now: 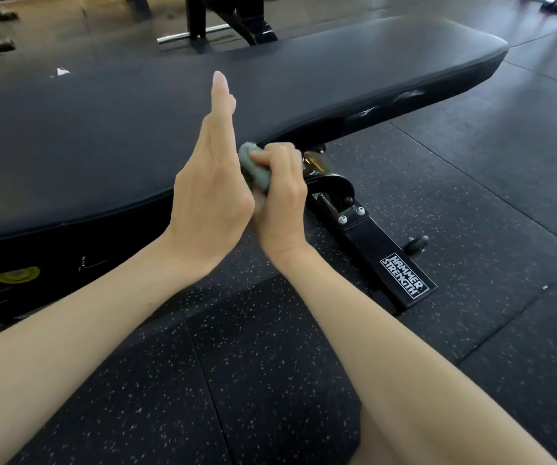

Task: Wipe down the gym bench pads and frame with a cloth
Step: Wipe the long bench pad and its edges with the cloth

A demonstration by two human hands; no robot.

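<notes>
One cloth, gripped in right hand

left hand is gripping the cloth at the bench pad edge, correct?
Not quite. The right hand grips the cloth at the bench pad edge; the left hand is flat with its fingers straight. The head view shows it.

You can read one brand mark: "HAMMER STRENGTH", in white outlined capitals on two lines inside a white-bordered label, set on the bench's black frame foot at your right. The yellow sticker on the frame at your left is too blurred to read.
</notes>
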